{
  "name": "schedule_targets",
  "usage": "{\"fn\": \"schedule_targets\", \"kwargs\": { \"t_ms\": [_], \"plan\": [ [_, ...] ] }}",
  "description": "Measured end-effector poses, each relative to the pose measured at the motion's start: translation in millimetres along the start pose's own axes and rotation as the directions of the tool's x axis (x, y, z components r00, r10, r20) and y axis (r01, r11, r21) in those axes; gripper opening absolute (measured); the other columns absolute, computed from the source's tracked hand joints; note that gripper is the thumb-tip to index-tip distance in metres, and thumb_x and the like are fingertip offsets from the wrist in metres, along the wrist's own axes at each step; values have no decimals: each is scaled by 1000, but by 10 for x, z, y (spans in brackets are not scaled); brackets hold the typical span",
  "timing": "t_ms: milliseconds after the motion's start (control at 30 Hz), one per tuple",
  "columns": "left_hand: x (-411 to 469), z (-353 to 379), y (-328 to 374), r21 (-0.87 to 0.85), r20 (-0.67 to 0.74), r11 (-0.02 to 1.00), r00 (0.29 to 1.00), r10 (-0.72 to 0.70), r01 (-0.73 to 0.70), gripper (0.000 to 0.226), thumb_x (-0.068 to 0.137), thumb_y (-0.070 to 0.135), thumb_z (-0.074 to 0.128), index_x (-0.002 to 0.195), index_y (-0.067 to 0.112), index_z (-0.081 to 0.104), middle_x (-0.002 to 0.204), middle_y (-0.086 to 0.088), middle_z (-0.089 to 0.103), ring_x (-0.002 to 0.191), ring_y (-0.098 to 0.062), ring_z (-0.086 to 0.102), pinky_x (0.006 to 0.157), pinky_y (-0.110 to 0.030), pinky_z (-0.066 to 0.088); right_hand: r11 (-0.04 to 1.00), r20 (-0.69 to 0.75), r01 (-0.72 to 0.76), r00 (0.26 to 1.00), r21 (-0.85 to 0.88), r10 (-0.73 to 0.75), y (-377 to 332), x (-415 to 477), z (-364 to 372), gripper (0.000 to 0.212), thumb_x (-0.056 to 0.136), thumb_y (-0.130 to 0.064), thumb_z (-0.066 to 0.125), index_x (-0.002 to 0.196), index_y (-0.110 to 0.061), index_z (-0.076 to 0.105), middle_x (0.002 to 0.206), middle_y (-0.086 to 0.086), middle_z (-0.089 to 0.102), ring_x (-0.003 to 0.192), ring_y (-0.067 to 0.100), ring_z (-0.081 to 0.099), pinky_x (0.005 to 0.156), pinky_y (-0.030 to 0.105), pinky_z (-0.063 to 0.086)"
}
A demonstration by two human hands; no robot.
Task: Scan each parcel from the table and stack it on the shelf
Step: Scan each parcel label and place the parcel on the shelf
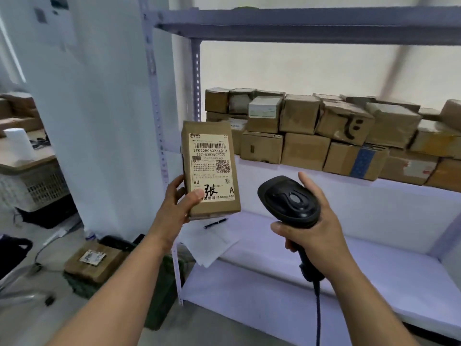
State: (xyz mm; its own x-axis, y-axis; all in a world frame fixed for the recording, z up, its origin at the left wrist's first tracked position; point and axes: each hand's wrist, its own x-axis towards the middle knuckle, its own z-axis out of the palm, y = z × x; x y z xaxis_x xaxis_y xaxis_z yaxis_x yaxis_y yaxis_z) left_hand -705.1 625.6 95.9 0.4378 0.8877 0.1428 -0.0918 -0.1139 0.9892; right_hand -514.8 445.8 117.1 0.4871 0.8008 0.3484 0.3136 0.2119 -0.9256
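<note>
Two bare hands are raised in front of a pale metal shelf (324,193). The left hand (183,201) grips a flat brown cardboard parcel with a white shipping label (210,168) by its lower left corner, thumb pressed on the label's bottom edge and fingers curled behind. The parcel stands nearly upright, with its barcode facing the person.

The right hand (316,228) is wrapped round the handle of a black handheld barcode scanner (290,199), rounded head uppermost, with one finger raised along the head's right side. From the scanner, the parcel sits at about ten o'clock, near but not touching.

At two o'clock from the parcel, rows of brown cardboard boxes (324,131) are stacked two high on the shelf's middle board. At six o'clock below the parcel, a dark pen (215,223) lies on loose white paper sheets (212,245) on the lower board. The scanner's black cable (317,308) hangs down from the handle at six o'clock.
</note>
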Motion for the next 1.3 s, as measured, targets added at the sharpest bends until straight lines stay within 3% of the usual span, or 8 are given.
{"fn": "schedule_targets", "kwargs": {
  "t_ms": [233,500,600,733,867,1067,1167,1300],
  "plan": [
    [874,-539,212,23,26,1000,1000,-11,11,94,52,65,63,136,36,34,118,11,63,101,-8,64,75,-30,49,999,-12,25,1000,-22,-25,19,621,566,102,67,4,84,128,-64,39,122,-2,63,58,11,63,51,28,52],
    [1578,-563,278,101,6,994,1000,-31,30,104,49,69,60,142,33,34,114,13,62,103,-13,61,80,-37,49,1000,-1,29,1000,-11,-29,161,1105,652,100,68,3,84,126,-65,39,123,-8,61,59,9,63,51,27,53],
    [1802,-477,339,137,23,990,999,-42,39,93,59,62,62,142,32,35,111,13,61,100,-12,60,79,-36,49,999,-14,30,999,18,-29,202,1279,635,100,67,3,84,126,-65,39,123,-7,61,58,11,62,52,27,52],
    [2112,-413,401,158,79,987,996,-40,27,87,61,63,60,140,33,38,112,11,62,101,-14,62,77,-35,49,999,-22,32,999,9,-32,240,1496,683,101,68,2,84,127,-66,38,121,-10,61,58,9,63,52,26,52],
    [2383,-483,393,153,159,987,985,-73,48,89,51,71,57,132,33,47,115,5,62,101,-19,61,85,-41,52,1000,-64,26,998,8,-25,262,1657,805,101,68,2,84,127,-65,38,123,-9,60,58,9,64,53,28,53],
    [2858,-715,401,145,276,971,935,-224,190,49,75,66,55,110,33,62,113,-9,64,99,-28,62,90,-47,50,1000,-132,19,991,-2,-19,273,1818,1074,101,68,3,84,126,-66,39,124,-7,60,58,10,64,52,29,53],
    [3052,-763,423,155,335,959,900,-277,238,48,81,66,54,113,31,63,115,-11,64,104,-31,61,94,-50,49,1000,-163,21,986,5,-20,272,1902,1189,101,68,4,83,126,-66,39,123,-10,59,56,11,63,52,30,53],
    [3183,-685,410,161,306,948,900,-311,273,56,87,71,43,124,31,59,117,-11,65,106,-30,62,97,-49,48,1000,-196,12,981,-11,-14,323,1928,1301,101,68,6,83,126,-65,39,122,-11,58,56,12,64,51,28,53]
  ]
}}
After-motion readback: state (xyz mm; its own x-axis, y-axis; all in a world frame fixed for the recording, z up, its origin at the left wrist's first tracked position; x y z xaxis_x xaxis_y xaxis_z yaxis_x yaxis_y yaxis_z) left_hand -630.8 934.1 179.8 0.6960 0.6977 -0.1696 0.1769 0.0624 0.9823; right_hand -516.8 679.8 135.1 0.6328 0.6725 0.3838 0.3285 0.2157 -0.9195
